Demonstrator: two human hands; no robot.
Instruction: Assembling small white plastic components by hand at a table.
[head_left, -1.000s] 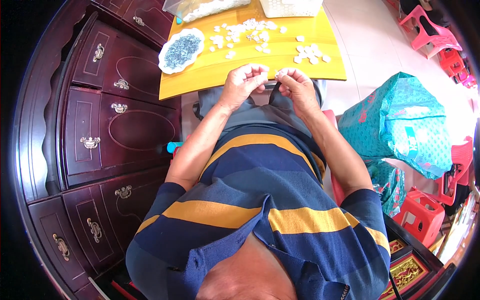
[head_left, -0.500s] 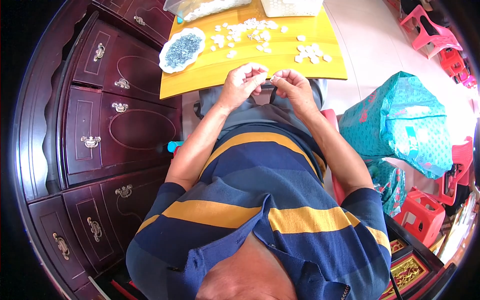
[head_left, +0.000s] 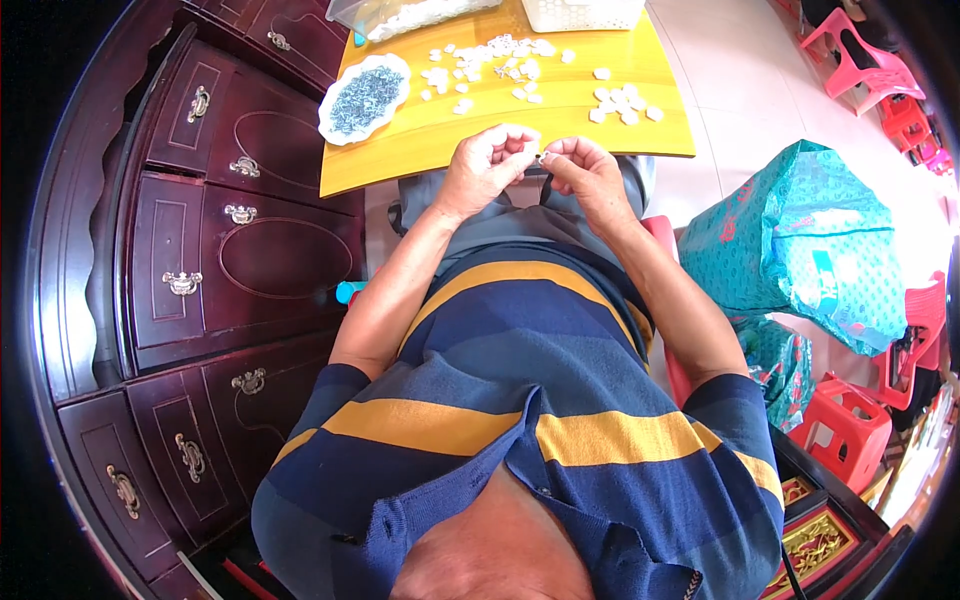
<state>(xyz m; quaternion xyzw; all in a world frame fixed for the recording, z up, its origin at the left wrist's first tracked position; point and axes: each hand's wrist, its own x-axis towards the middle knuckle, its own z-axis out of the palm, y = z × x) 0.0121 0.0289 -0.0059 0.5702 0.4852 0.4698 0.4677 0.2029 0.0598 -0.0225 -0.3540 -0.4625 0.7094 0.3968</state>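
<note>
Short-sleeved knit polo shirt with wide navy, slate-blue and mustard-yellow stripes (head_left: 500, 345). Navy ribbed fold-down collar (head_left: 420, 515), open at neck; small pale zigzag mark (head_left: 692, 583) on its right tip. Mustard chest band (head_left: 420, 427) just beyond collar; second, curved mustard band (head_left: 530, 271) farther from it. Navy-cuffed, mustard-banded sleeves (head_left: 735, 415) either side of collar. Plain grey cloth trousers (head_left: 490, 228) farthest from collar.

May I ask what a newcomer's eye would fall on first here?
Most likely the striped shirt filling the lower middle, then the yellow table at the top, scattered with small white pieces. The left hand and right hand are close together by its near edge. A big teal bag stands out at the right.
</note>
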